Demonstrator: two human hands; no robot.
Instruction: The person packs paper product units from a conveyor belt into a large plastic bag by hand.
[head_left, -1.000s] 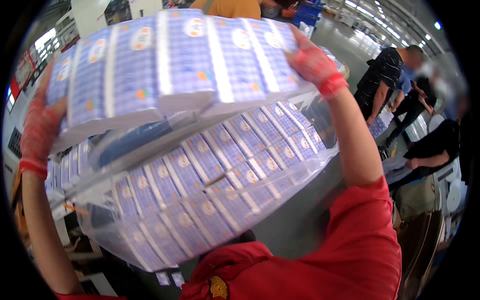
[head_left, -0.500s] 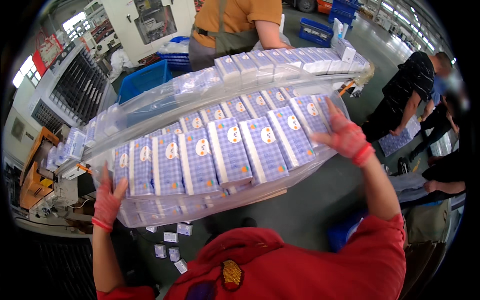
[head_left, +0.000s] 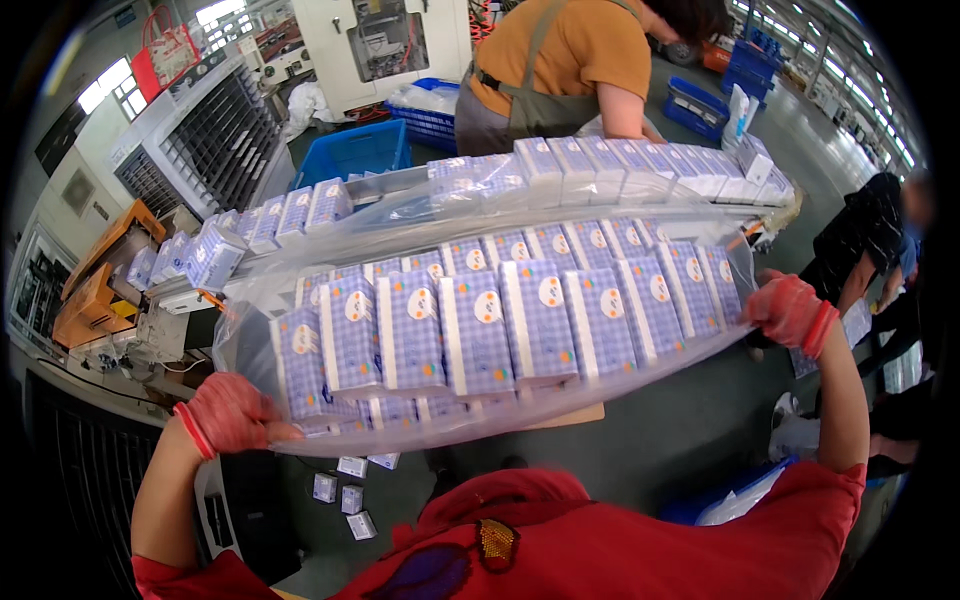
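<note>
A large clear plastic bag (head_left: 480, 425) stands before me with its mouth wide, filled with rows of purple-checked tissue packs (head_left: 478, 335), each bearing a white cartoon face. My left hand (head_left: 235, 412), in a red mesh glove, is closed on the bag's rim at the near left corner. Gloved the same way, my right hand (head_left: 793, 312) grips the rim at the right end, beside the last packs. Between them the near edge of the film stretches in a long curve.
Behind the bag runs a conveyor (head_left: 375, 185) lined with more packs, where a co-worker (head_left: 560, 70) in an orange shirt leans over. Blue crates (head_left: 355, 150) stand beyond it. Several small packs (head_left: 352, 498) lie on the floor. Another person (head_left: 855, 245) bends at the right.
Both hands have left the packs' sides and closed on the bag's rim. The near edge of the film is now pulled taut between them. The view has shifted.
</note>
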